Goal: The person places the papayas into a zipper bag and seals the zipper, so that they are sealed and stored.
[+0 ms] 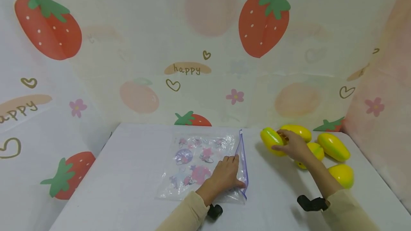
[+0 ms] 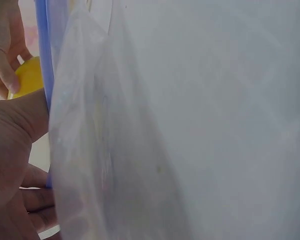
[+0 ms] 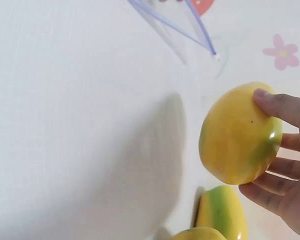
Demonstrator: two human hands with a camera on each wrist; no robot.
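I have a clear plastic zip bag point(image 1: 192, 163) lying flat on the white tabletop point(image 1: 138, 167), in the lower middle of the frame, printed with pink and purple figures. Its purple zip edge point(image 1: 244, 167) runs down the right side, and the two strips stand apart, so the mouth is parted. My left grip point(image 1: 223, 177) lies over that mouth, back of the hand up, thumb spread towards the lower corner and fingertips at the strip; I cannot tell whether it pinches the plastic or only presses it.

My right grip point(image 1: 293, 145) is closed around a yellow-green mango point(image 1: 269, 136), right of centre in the frame, thumb on one side and fingers on the other. In the right wrist view I hold it by its side, its shadow falling apart from it. That forearm slants up and left from the lower right, out of a cream sleeve point(image 1: 350, 209). Four more mangoes point(image 1: 334, 147) are grouped on the right of the frame, one behind my fingers, one partly hidden by my wrist, two farther right.
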